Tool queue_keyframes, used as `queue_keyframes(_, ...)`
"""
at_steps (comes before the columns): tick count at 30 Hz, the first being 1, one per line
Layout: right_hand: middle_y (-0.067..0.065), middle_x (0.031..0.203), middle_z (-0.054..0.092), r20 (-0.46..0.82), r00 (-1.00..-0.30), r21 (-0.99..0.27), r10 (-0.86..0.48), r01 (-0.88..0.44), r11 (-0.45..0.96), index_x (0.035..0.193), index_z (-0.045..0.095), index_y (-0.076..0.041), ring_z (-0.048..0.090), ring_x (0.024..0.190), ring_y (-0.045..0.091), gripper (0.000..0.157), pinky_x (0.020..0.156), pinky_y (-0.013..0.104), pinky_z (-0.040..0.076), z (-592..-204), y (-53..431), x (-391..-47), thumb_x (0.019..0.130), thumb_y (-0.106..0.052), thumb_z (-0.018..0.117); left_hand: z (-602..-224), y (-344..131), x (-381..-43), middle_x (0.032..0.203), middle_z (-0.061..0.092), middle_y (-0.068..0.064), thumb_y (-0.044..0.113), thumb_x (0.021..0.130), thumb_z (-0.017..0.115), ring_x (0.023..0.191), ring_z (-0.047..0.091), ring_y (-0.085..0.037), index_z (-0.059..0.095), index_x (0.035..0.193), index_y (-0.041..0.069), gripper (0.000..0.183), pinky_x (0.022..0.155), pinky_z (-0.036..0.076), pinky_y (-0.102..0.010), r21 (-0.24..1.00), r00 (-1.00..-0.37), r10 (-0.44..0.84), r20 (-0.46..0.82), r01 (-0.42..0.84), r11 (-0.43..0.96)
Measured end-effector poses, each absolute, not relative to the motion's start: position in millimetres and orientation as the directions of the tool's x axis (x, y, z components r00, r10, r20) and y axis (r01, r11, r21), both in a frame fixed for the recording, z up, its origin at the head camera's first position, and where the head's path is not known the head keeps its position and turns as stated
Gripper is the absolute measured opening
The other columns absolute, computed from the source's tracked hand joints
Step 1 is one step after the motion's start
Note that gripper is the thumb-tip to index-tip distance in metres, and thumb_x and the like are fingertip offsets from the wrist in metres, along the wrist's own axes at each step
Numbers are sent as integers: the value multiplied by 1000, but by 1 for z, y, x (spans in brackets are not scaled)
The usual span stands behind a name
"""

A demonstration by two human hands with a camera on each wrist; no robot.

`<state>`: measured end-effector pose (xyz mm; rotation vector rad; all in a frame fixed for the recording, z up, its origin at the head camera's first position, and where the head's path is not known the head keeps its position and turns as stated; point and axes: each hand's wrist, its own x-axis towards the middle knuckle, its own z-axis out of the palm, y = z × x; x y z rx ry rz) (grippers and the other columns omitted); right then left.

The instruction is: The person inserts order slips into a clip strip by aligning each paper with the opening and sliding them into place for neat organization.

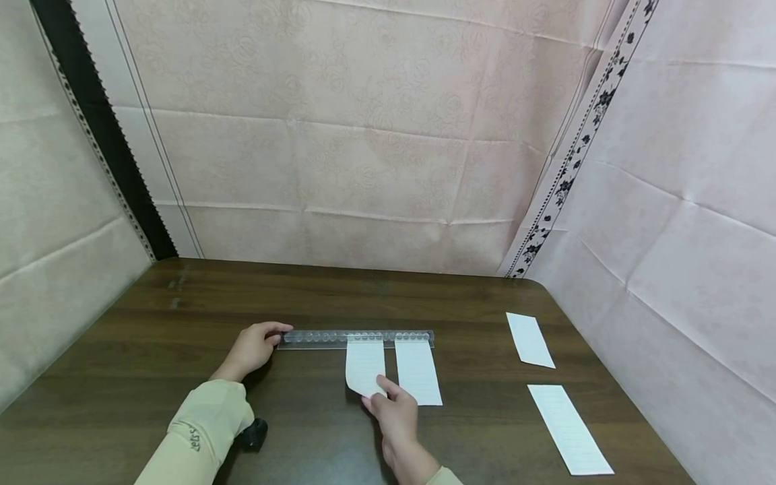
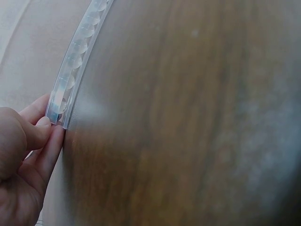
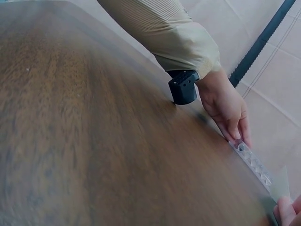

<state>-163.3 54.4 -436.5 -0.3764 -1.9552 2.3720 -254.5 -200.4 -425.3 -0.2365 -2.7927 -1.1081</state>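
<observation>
Cream sleeve [image 1: 194, 404] at near left, printed with small dark lettering, unreadable. Clear plastic strip [image 1: 315, 339] placed mid-table, long axis left to right; left end pinched by left hand [image 1: 250, 349], fingers closed. Left lined slip [image 1: 365, 364] extended nearward from strip, near edge pinched by right hand [image 1: 398, 419], fingertips nearly together. Right lined slip [image 1: 418, 374] pointed nearward too.

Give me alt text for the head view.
Left hand grips a clear strip by its left end; right hand pinches a white slip, one of two meeting the strip. Two more slips lie farther right on a brown table.
</observation>
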Motion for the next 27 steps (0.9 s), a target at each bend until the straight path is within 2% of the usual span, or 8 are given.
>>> queue_keyframes(13,40,127,37,-166,-967,-972,193,128,-196,121,46,21,61,90,21,47,76,27,52,-434,59,-162,75,18,42,-426,-201,-255,118,59,-21,-5,90,52,92,55,-26,66,112,4,28,73,43,-39,670,-980,101,173,192,717)
queue_keyframes(18,39,127,38,-167,-964,-972,205,127,-195,121,47,21,61,89,20,47,76,27,52,-434,61,-162,74,19,42,-426,-201,-255,118,59,-21,-5,90,52,89,54,-25,67,112,4,28,73,42,-39,669,-980,101,172,191,718)
queue_keyframes(23,39,127,39,-175,-962,-972,208,135,-194,120,47,21,60,89,19,47,76,27,52,-434,63,-164,74,19,42,-426,-201,-255,119,59,-21,-5,91,51,102,55,-31,66,112,4,28,80,45,-46,673,-982,98,163,184,716)
queue_keyframes(27,40,125,39,-170,-965,-972,201,130,-198,120,47,22,60,88,19,46,76,28,52,-435,65,-165,75,19,42,-426,-201,-255,119,58,-21,-5,91,51,104,55,-32,66,112,5,28,82,44,-47,674,-983,96,160,179,716)
